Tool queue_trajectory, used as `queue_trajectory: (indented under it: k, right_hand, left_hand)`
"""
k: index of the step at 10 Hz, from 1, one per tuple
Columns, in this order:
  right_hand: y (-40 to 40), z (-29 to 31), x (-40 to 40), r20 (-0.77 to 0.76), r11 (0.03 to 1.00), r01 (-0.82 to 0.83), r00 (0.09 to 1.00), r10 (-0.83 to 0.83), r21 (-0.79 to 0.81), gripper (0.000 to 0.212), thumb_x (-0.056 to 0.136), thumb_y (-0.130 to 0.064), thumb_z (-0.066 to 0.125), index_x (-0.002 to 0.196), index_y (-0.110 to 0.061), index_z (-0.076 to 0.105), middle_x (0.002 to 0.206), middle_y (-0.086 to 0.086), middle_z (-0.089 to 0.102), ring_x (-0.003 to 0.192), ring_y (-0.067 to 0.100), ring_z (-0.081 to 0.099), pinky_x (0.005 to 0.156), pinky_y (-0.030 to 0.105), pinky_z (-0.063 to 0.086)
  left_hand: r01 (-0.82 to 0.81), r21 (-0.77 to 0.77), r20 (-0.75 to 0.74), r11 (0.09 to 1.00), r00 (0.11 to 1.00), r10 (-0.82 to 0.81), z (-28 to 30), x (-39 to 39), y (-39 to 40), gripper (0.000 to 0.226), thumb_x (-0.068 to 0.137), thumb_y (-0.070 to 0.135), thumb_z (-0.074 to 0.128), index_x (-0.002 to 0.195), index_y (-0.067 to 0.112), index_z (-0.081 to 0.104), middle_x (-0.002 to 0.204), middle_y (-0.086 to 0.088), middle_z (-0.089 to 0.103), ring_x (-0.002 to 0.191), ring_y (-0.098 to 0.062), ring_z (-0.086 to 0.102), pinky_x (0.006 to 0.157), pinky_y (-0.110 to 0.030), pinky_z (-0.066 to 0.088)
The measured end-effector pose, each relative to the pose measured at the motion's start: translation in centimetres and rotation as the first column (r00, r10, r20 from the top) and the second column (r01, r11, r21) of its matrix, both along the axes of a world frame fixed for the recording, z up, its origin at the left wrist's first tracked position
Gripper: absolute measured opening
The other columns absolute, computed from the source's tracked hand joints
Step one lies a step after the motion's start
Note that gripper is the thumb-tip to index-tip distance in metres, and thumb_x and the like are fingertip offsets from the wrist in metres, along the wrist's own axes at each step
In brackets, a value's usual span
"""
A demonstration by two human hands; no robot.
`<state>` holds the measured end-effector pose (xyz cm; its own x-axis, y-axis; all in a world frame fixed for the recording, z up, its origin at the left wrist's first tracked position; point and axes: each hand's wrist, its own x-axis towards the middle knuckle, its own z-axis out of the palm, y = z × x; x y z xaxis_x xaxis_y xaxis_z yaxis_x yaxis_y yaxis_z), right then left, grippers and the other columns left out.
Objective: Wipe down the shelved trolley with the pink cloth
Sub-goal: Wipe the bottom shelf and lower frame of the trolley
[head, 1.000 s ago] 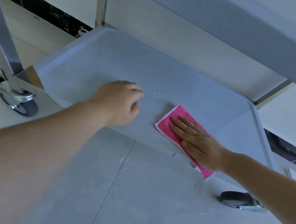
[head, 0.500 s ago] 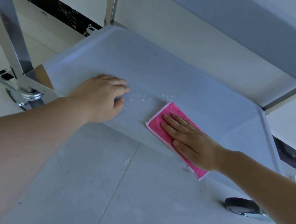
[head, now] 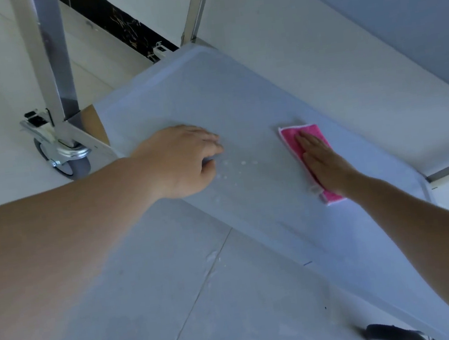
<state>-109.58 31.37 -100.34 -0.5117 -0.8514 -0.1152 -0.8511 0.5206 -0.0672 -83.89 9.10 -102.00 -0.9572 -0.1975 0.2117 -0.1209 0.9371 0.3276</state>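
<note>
Landmark: droplets [head: 234, 170] on the trolley's bottom shelf [head: 207, 92]. Left of them, caster [head: 66, 159] and steel leg [head: 53, 58]. Left hand [head: 185, 160] rests on the shelf just left of the droplets, fingers curled under; whether it holds anything, cannot tell. To the droplets' right, right hand [head: 322, 160], fingers straight, presses flat on the pink cloth [head: 296, 137]. Judgement: sweep the cloth left through the droplets with an even flat palm, overlapping strokes, left hand steadying.
</note>
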Motion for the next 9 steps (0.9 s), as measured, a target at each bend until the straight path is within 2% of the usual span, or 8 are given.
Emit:
queue_trajectory:
  k: [2,3,4,5,6,7,8,9]
  right_hand:
    - [-2.0,0.1,-4.4,0.062,0.972,0.183,0.983,-0.176,-0.145,0.047,0.101,-0.02,0.031,0.147,-0.022,0.024,0.155,-0.002,0.023,0.142,0.014,0.02,0.117,0.035,0.019]
    - [-3.4,0.3,-6.0,0.08,0.96,0.259,0.964,-0.252,-0.105,0.048,0.1,-0.022,0.029,0.148,-0.023,0.022,0.155,0.0,0.021,0.142,0.019,0.02,0.116,0.041,0.021]
    - [-5.0,0.5,-7.3,0.023,0.958,0.285,0.959,-0.284,-0.04,0.049,0.099,-0.017,0.032,0.147,-0.011,0.022,0.156,0.008,0.017,0.143,0.024,0.014,0.118,0.041,0.015]
    - [-6.6,-0.4,-9.1,-0.062,0.96,0.276,0.96,-0.273,0.042,0.051,0.092,-0.013,0.052,0.134,0.012,0.037,0.15,0.025,0.025,0.142,0.035,0.015,0.117,0.042,0.011]
    - [-6.8,-0.3,-8.2,-0.126,0.987,0.144,0.983,-0.133,0.077,0.047,0.097,-0.012,0.041,0.137,0.011,0.033,0.152,0.023,0.02,0.144,0.032,0.009,0.119,0.037,0.001]
    - [-6.5,-0.7,-6.5,-0.041,0.998,0.053,0.998,-0.054,-0.034,0.047,0.1,-0.014,0.032,0.146,-0.007,0.023,0.156,0.009,0.016,0.145,0.02,0.01,0.119,0.032,0.004]
    - [-6.0,-0.4,-3.5,0.039,0.993,0.022,0.999,-0.017,-0.12,0.048,0.1,-0.017,0.032,0.147,-0.016,0.021,0.156,0.002,0.017,0.144,0.014,0.012,0.118,0.031,0.009]
    - [-5.2,-0.3,-0.8,-0.022,0.994,-0.074,0.997,0.072,-0.076,0.049,0.101,-0.017,0.032,0.148,-0.015,0.02,0.156,0.001,0.014,0.144,0.011,0.006,0.118,0.025,0.0]
  left_hand:
    - [-0.004,0.005,-0.032,1.0,0.999,0.004,-0.2,0.1,-0.1,0.043,0.091,0.033,0.04,0.132,0.029,0.051,0.147,0.007,0.042,0.136,-0.012,0.035,0.111,-0.026,0.021]
    - [-0.005,0.011,-0.069,1.0,0.998,0.006,-0.3,0.1,0.0,0.039,0.091,0.03,0.041,0.126,0.027,0.057,0.144,0.008,0.046,0.134,-0.013,0.037,0.109,-0.025,0.023]
    - [-0.019,0.018,-0.071,1.0,0.997,0.02,-0.5,0.1,0.1,0.038,0.09,0.03,0.04,0.124,0.027,0.058,0.142,0.01,0.047,0.132,-0.012,0.039,0.109,-0.026,0.025]
    - [-0.018,0.02,-0.074,1.0,0.997,0.02,-0.4,0.1,0.1,0.039,0.09,0.029,0.039,0.124,0.027,0.058,0.141,0.009,0.049,0.131,-0.013,0.04,0.109,-0.027,0.027]
    - [-0.026,0.016,-0.066,1.0,0.997,0.027,-0.3,0.1,0.2,0.041,0.091,0.028,0.039,0.129,0.027,0.055,0.144,0.009,0.045,0.134,-0.012,0.037,0.11,-0.026,0.024]
    - [-0.033,0.022,-0.035,0.999,0.999,0.033,-0.3,0.1,0.3,0.043,0.091,0.029,0.036,0.132,0.029,0.051,0.146,0.01,0.042,0.136,-0.01,0.034,0.113,-0.026,0.022]
    - [-0.037,0.013,-0.019,0.999,0.999,0.038,-0.1,0.0,0.3,0.045,0.091,0.029,0.035,0.133,0.029,0.05,0.146,0.01,0.042,0.136,-0.01,0.034,0.114,-0.027,0.021]
    - [-0.043,0.009,-0.012,0.999,0.999,0.043,0.0,0.0,0.3,0.044,0.09,0.028,0.036,0.132,0.029,0.052,0.145,0.01,0.043,0.135,-0.01,0.035,0.113,-0.026,0.022]
